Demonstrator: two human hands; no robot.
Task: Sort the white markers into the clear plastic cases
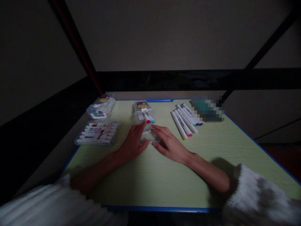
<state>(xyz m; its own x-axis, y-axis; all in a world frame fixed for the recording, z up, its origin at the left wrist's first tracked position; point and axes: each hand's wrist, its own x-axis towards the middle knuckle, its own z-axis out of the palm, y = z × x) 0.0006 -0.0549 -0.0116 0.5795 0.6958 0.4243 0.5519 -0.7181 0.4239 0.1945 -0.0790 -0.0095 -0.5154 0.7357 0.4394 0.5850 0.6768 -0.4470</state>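
At the middle of the table, a clear plastic marker case [138,116] lies with its open end toward me. Two white markers, one with a red end [148,121] and one with a blue end [152,121], show at its mouth. A clear lid [150,137] extends from the case toward me. My left hand [135,141] holds the lid's left side, thumb in front and fingers behind. My right hand [171,144] holds the right side in the same way. Whether the lid is joined to the case is hard to see in the dim light.
Several loose white markers [184,121] lie on the right, beside a blurred greenish flat object [207,110]. Two filled clear marker cases, one behind [102,105] and one in front [97,133], are on the left. The pale table [150,185] has a blue edge.
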